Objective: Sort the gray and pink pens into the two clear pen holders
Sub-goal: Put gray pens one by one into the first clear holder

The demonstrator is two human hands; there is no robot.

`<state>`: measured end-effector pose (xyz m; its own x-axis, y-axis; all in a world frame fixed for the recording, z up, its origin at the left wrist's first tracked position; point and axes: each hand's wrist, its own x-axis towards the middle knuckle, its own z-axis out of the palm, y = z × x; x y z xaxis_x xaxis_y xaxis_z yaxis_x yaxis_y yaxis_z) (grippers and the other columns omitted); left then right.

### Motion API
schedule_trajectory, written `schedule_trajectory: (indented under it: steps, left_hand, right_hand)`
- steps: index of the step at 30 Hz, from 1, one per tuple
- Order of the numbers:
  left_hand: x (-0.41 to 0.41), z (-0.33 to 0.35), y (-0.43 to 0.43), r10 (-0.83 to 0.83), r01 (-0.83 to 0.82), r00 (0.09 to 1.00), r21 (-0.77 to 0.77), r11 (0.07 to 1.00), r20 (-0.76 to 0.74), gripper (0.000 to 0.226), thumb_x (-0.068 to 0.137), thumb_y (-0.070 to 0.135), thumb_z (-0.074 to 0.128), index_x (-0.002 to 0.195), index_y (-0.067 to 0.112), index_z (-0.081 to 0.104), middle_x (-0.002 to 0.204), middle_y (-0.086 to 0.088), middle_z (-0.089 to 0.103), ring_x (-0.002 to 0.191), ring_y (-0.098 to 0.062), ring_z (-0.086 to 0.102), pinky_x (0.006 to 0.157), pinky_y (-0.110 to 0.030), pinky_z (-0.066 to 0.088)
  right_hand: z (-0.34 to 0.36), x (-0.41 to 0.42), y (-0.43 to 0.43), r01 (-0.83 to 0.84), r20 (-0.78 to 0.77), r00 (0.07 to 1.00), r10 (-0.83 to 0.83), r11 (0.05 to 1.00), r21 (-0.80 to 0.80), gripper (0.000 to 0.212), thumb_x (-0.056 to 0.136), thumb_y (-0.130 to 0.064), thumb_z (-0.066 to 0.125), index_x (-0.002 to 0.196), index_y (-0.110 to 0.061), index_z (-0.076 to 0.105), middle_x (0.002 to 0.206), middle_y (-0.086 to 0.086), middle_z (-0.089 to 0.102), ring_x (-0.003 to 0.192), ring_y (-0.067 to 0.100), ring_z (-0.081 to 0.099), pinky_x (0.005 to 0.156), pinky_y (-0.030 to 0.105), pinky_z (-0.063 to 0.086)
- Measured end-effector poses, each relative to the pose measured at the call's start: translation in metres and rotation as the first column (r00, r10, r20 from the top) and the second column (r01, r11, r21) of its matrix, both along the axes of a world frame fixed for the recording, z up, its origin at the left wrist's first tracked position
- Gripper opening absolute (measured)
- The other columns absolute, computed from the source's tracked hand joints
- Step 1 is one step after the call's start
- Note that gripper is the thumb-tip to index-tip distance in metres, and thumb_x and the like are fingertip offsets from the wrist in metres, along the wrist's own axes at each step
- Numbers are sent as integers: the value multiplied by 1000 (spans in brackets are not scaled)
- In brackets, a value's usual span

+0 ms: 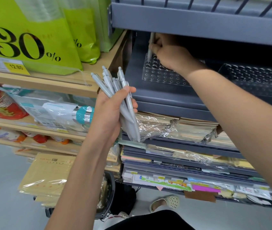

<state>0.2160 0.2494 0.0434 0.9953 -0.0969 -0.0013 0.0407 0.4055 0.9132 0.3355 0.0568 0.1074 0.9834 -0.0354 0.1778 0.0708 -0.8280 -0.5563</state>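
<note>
My left hand (111,112) grips a bundle of several gray pens (115,90), clicker ends up and tips pointing down to the right. My right hand (170,52) reaches into the gray shelf and holds one gray pen (150,47) upright, its tip at a hole in the far left corner of a clear pen holder (158,75). A second clear pen holder (256,77) lies to the right on the same shelf, with nothing in its visible holes. No pink pens are in sight.
The upper gray shelf (198,24) hangs low over the right hand. Below are stacks of wrapped notebooks (190,128). To the left is a wooden shelf (57,83) with green bags (32,39). Brown envelopes (47,173), a dark basket (108,196) and a foot in a sandal (165,202) are on the floor.
</note>
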Motion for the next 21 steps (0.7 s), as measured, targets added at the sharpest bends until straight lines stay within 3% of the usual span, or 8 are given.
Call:
schedule_trajectory:
  steps: [5, 7, 10, 12, 15, 17, 21]
  left_hand:
    - [-1, 0, 1, 4, -4, 999, 0, 1000, -33, 34, 99, 13, 56, 123, -12, 55, 62, -6, 62, 60, -18, 60, 52, -28, 50]
    - [-1, -1, 1, 24, -24, 999, -5, 1000, -44, 33, 99, 12, 57, 124, -9, 55, 62, -7, 62, 60, -17, 61, 51, -27, 50]
    - [1, -3, 2, 26, -25, 999, 8, 1000, -28, 29, 97, 13, 60, 119, -5, 56, 65, -8, 63, 60, -18, 62, 52, -27, 51]
    - [1, -3, 2, -18, 19, 1000, 17, 1000, -12, 23, 95, 17, 62, 111, 1, 61, 67, -8, 64, 63, -20, 61, 53, -29, 51]
    - [0, -2, -3, -97, 96, 995, 35, 995, 37, 13, 95, 17, 61, 94, 17, 74, 76, -8, 68, 66, -21, 60, 55, -31, 49]
    - [-1, 0, -9, -120, 118, 991, 51, 992, 58, 12, 94, 16, 61, 102, 14, 70, 85, -7, 71, 67, -19, 61, 55, -31, 49]
    - [-2, 2, -21, -112, 108, 992, 56, 993, 61, 23, 95, 12, 59, 117, 6, 57, 98, -8, 73, 67, -18, 62, 53, -28, 51]
  right_hand:
    - [-1, -1, -1, 8, 4, 1000, -8, 1000, 28, 30, 100, -37, 47, 125, -19, 52, 114, -2, 59, 95, 18, 57, 76, 25, 37]
    - [0, -6, 0, 16, -10, 1000, -15, 997, 73, 32, 99, -37, 51, 124, -18, 54, 111, -1, 62, 94, 19, 60, 77, 27, 44]
    - [3, -21, 1, 96, 151, 980, -131, 971, 220, 16, 95, -37, 57, 96, -22, 61, 100, 3, 70, 88, 18, 66, 87, 34, 52]
    - [3, -35, 6, 94, 210, 962, -176, 932, 350, 16, 91, -35, 62, 76, -28, 59, 79, -7, 69, 67, 1, 61, 73, 27, 51]
    - [2, -63, 20, -64, 72, 997, 34, 881, 469, 19, 85, -36, 72, 71, -24, 66, 61, -8, 66, 41, -5, 47, 47, 14, 36]
    - [1, -76, 25, -119, -21, 989, 147, 866, 486, 24, 80, -40, 77, 77, -17, 72, 63, -6, 65, 40, -3, 44, 42, 14, 33]
    - [-2, -80, 23, -98, -89, 982, 166, 852, 514, 18, 78, -31, 81, 78, -17, 70, 60, -10, 59, 42, -4, 41, 42, 16, 32]
